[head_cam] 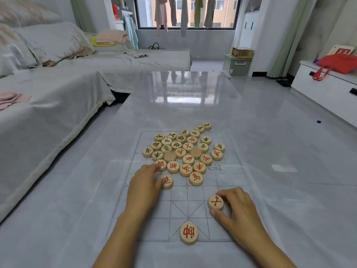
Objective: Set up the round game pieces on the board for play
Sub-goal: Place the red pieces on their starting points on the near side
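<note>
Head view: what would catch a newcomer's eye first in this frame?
The heap of round wooden pieces, marked in red and dark characters, crowds the far half of the clear gridded board. Nearer, the right hand pinches one red-marked piece, while the left hand touches pieces at the heap's near edge. A lone red-marked piece sits at the board's near edge.

A game board [228, 182] lies on the surface [193, 105], pieces clustered [183, 151] at its far half; one piece [189, 233] sits alone at the near edge, between the hands, a sofa [58, 93] to the left.
</note>
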